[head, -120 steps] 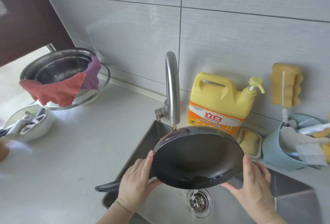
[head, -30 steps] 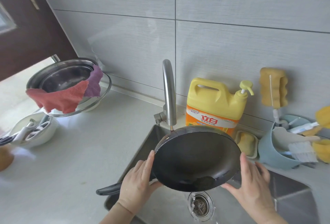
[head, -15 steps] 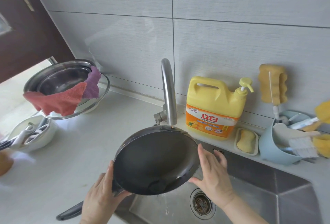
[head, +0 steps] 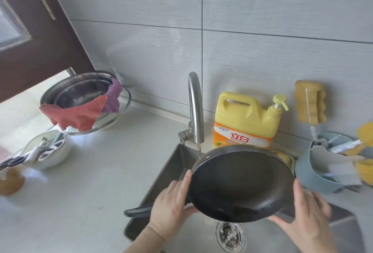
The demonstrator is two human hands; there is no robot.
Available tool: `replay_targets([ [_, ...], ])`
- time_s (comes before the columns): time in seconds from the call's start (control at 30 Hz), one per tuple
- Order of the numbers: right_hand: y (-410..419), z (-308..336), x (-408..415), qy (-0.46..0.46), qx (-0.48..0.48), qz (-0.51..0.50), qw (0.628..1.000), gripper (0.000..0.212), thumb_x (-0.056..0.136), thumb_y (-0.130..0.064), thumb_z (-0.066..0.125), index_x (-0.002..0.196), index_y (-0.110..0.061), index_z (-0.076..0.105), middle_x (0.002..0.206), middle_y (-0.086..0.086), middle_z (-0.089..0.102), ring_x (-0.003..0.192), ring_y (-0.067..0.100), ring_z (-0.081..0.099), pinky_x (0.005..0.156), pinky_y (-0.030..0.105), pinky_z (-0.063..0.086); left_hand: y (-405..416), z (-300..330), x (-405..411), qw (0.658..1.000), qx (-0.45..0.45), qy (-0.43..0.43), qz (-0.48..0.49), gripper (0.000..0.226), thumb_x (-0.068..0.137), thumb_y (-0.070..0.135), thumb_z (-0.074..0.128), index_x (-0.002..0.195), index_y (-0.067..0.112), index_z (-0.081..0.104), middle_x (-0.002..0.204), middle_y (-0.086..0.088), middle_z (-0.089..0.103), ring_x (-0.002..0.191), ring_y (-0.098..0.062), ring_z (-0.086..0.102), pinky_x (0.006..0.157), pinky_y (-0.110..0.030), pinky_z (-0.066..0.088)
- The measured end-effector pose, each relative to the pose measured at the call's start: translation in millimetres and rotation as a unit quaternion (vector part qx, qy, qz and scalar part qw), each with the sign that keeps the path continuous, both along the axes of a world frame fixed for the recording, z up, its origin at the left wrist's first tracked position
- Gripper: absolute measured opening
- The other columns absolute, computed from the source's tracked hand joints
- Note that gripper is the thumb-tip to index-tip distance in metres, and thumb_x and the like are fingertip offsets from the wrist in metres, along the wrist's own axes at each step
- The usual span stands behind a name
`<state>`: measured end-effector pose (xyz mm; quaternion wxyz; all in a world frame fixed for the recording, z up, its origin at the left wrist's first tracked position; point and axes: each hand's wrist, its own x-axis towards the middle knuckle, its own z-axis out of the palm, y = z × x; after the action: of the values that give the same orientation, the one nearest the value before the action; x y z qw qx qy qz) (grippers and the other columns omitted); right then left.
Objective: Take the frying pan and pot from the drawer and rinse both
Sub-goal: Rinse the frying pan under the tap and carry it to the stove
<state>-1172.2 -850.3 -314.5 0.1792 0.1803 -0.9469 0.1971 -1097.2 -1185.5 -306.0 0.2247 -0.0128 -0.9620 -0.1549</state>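
Note:
A black frying pan (head: 240, 184) is held tilted over the steel sink (head: 173, 168), its inside facing me and its handle (head: 137, 211) pointing left. My left hand (head: 171, 206) grips the pan's left rim by the handle base. My right hand (head: 306, 212) supports the right rim from below, fingers spread. A thin stream of water runs from the curved tap (head: 194, 109) onto the pan's upper left edge. A little water pools at the pan's low edge. No pot is clearly in view.
A yellow detergent jug (head: 246, 119) stands behind the sink. A blue holder (head: 314, 174) with brushes and sponges sits right. On the left counter stand steel bowls with red and purple cloths (head: 80, 109) and a white bowl of utensils (head: 44, 149). The drain (head: 231, 236) lies below the pan.
Half a second ago the pan was shifted left over the counter edge; now both hands have brought it back right under the tap, over the drain.

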Motion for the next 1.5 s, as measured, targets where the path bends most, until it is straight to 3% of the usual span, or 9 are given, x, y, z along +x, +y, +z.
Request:
replay_targets([
  [0.07, 15, 1, 3, 0.017, -0.004, -0.040, 0.999, 0.099, 0.081, -0.083, 0.029, 0.141, -0.004, 0.030, 0.093, 0.030, 0.069, 0.093, 0.031, 0.061, 0.109, 0.039, 0.030, 12, 5, -5, 1.000, -0.006, 0.015, -0.020, 0.096, 0.081, 0.066, 0.055, 0.148, 0.008, 0.019, 0.085, -0.001, 0.068, 0.070, -0.014, 0.059, 0.053, -0.025, 0.049],
  [0.17, 33, 0, 3, 0.028, 0.017, -0.079, 0.996, 0.106, 0.078, -0.085, 0.032, 0.139, 0.002, 0.035, 0.090, 0.030, 0.069, 0.079, 0.042, 0.071, 0.087, 0.060, 0.044, 26, 8, -10, 0.998, -0.034, 0.027, -0.044, 0.112, 0.067, 0.063, 0.077, 0.146, 0.007, 0.021, 0.094, -0.001, 0.070, 0.074, -0.012, 0.058, 0.056, -0.021, 0.049],
  [0.5, 15, -5, -1, 0.043, 0.026, -0.045, 0.998, 0.105, 0.080, -0.085, 0.025, 0.140, 0.001, 0.029, 0.094, 0.029, 0.069, 0.090, 0.033, 0.066, 0.092, 0.052, 0.037, 10, 3, -8, 1.000, 0.010, 0.005, -0.015, 0.127, 0.050, 0.057, 0.090, 0.145, 0.008, 0.021, 0.079, 0.000, 0.067, 0.062, -0.012, 0.062, 0.050, -0.021, 0.049],
  [0.63, -10, -15, -10, 0.038, 0.028, 0.011, 0.999, 0.138, 0.046, -0.058, 0.089, 0.153, -0.014, 0.014, 0.104, 0.024, 0.068, 0.104, 0.024, 0.049, 0.099, 0.045, 0.029, -18, 0, 1, 0.999, 0.034, -0.017, 0.013, 0.097, 0.080, 0.065, 0.061, 0.150, 0.011, 0.020, 0.079, 0.001, 0.064, 0.064, -0.013, 0.059, 0.045, -0.025, 0.048],
  [0.7, -27, -17, -13, 0.026, 0.029, 0.039, 0.998, 0.147, 0.026, -0.043, 0.099, 0.146, -0.008, 0.021, 0.108, 0.018, 0.065, 0.106, 0.023, 0.049, 0.105, 0.039, 0.023, -31, 1, 6, 0.999, 0.040, -0.013, 0.023, 0.089, 0.089, 0.070, 0.046, 0.151, 0.012, 0.021, 0.091, 0.002, 0.063, 0.073, -0.013, 0.058, 0.048, -0.027, 0.050],
  [0.8, -50, -22, -15, 0.008, 0.035, 0.074, 0.997, 0.140, 0.029, -0.044, 0.098, 0.142, -0.002, 0.026, 0.110, 0.011, 0.061, 0.107, 0.019, 0.050, 0.107, 0.037, 0.020, -49, 0, 18, 0.997, 0.053, -0.004, 0.053, 0.082, 0.091, 0.071, 0.041, 0.144, 0.010, 0.028, 0.100, 0.001, 0.067, 0.083, -0.010, 0.056, 0.050, -0.028, 0.051],
  [1.1, -107, -21, -10, -0.009, 0.059, 0.156, 0.986, 0.140, 0.039, -0.054, 0.093, 0.147, -0.006, 0.018, 0.111, 0.002, 0.060, 0.107, 0.013, 0.050, 0.104, 0.046, 0.031, -76, -10, 63, 0.987, 0.043, -0.057, 0.147, 0.099, 0.079, 0.087, 0.035, 0.129, 0.003, 0.046, 0.086, -0.018, 0.072, 0.061, -0.027, 0.072, 0.046, -0.032, 0.055],
  [1.4, -78, -19, -7, -0.013, 0.046, 0.116, 0.992, 0.135, 0.041, -0.052, 0.094, 0.145, -0.004, 0.022, 0.108, 0.008, 0.064, 0.109, 0.016, 0.050, 0.107, 0.041, 0.025, -49, -17, 49, 0.994, 0.032, -0.010, 0.102, 0.091, 0.083, 0.079, 0.043, 0.134, 0.004, 0.042, 0.090, -0.013, 0.072, 0.081, -0.014, 0.057, 0.047, -0.028, 0.052],
  [1.5, -52, -16, -8, 0.024, 0.036, 0.099, 0.994, 0.112, 0.062, -0.061, 0.072, 0.144, -0.005, 0.022, 0.113, 0.010, 0.060, 0.109, 0.019, 0.050, 0.110, 0.036, 0.018, -31, -18, 34, 0.999, 0.011, 0.029, 0.039, 0.087, 0.084, 0.067, 0.055, 0.141, 0.006, 0.033, 0.109, -0.002, 0.062, 0.086, -0.012, 0.056, 0.053, -0.029, 0.055],
])
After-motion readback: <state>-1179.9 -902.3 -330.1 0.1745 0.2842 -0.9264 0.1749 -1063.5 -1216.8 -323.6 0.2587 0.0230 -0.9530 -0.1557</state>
